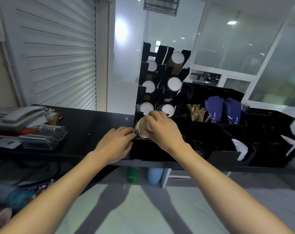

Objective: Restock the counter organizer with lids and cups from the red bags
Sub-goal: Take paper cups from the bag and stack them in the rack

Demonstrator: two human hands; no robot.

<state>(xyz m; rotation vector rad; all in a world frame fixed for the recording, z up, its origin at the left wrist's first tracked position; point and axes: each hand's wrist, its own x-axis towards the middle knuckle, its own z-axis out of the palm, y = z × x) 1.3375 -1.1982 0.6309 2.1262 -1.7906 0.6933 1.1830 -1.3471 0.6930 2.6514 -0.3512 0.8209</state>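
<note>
A stack of paper cups lies tilted at the bottom left slot of the black counter organizer, its rims facing the camera and its far end pointing up into the rack. The right hand closes over the top and right side of the stack, fingers curled around it. The left hand meets the stack from the lower left, fingertips touching the rims; whether it grips the cups or only steadies them cannot be told.

Above the stack, the organizer's angled slots hold more cup stacks in two columns, their white insides showing as round discs, with the topmost right stack in brown paper standing tallest. Just right of the rack, a low black caddy carries wooden stirrers and two bundles of blue sleeves, and white napkins sit in front compartments further right.

All of this stands on a dark counter. At the counter's left end rest a grey desk telephone and a clear plastic tray of papers. Behind them hangs a closed white roller shutter. Below the counter edge, a green bottle and a pale blue bottle are blurred.
</note>
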